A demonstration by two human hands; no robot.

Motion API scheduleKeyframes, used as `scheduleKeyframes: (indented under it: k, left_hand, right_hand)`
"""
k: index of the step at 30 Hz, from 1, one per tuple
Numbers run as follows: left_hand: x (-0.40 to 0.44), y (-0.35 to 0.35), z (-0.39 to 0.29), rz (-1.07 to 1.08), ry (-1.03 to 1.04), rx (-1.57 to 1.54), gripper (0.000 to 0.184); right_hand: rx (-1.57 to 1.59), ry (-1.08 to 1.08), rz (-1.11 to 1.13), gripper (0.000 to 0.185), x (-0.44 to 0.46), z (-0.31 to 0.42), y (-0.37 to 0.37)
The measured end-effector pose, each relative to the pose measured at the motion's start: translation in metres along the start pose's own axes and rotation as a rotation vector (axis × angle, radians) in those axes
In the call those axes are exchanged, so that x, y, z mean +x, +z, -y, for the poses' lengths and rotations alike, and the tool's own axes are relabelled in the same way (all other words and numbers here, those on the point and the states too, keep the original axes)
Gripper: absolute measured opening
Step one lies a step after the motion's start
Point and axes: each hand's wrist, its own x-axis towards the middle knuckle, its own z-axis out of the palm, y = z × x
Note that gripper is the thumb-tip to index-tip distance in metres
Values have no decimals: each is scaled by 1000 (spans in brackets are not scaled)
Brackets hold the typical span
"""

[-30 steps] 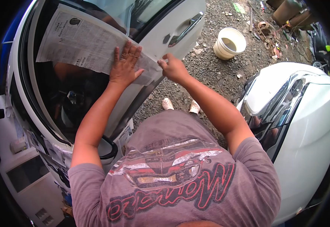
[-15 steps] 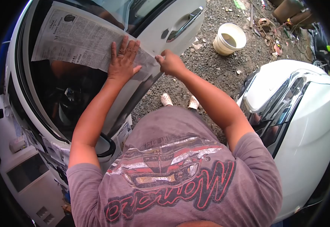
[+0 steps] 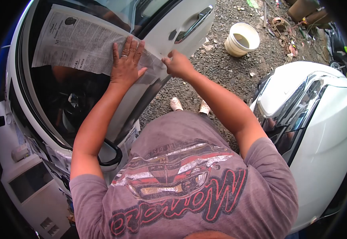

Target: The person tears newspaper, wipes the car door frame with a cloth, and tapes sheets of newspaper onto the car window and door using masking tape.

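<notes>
A sheet of newspaper lies over the upper part of the dark window of a white car door. My left hand rests flat on the sheet's right part, palm down, fingers spread. At the sheet's right end, by the door's edge, my right hand is closed with thumb and forefinger together. What it pinches is too small to name. The chrome door handle is above my right hand.
A cream bucket stands on the gravel at upper right. Another white car part with a headlight is at right. A black-rimmed side mirror sits near my left forearm. Debris lies at top right.
My left hand has shifted slightly left and up across the sheet, still flat. My right hand has moved slightly left and up at the sheet's end, still closed.
</notes>
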Motion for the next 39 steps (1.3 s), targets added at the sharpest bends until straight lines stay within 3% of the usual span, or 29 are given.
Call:
scheduleKeyframes:
  k: [2,12,14,24,26,29,39]
  left_hand:
    - [0,0,1,17,-1,1,119]
    - [3,-11,-3,49,-15,40,114]
    - [2,-2,-1,-39,51,-9,113]
    - [-3,13,10,-77,125,-53,109]
    - [-3,15,11,-61,133,-60,108]
    - [-3,9,8,4,117,-28,109]
    - [-2,3,4,60,101,-4,110]
  right_hand:
    - [-41,-83,-56,48,4,-15,8]
    - [113,-45,6,50,-33,8,-17]
    - [120,-50,16,52,-34,8,-19]
    - [206,-26,63,55,-17,-14,-21]
    - [8,86,117,62,-8,-16,-20]
    - [-240,32,23,74,11,-39,-10]
    - [-350,124,0,84,21,-83,-2]
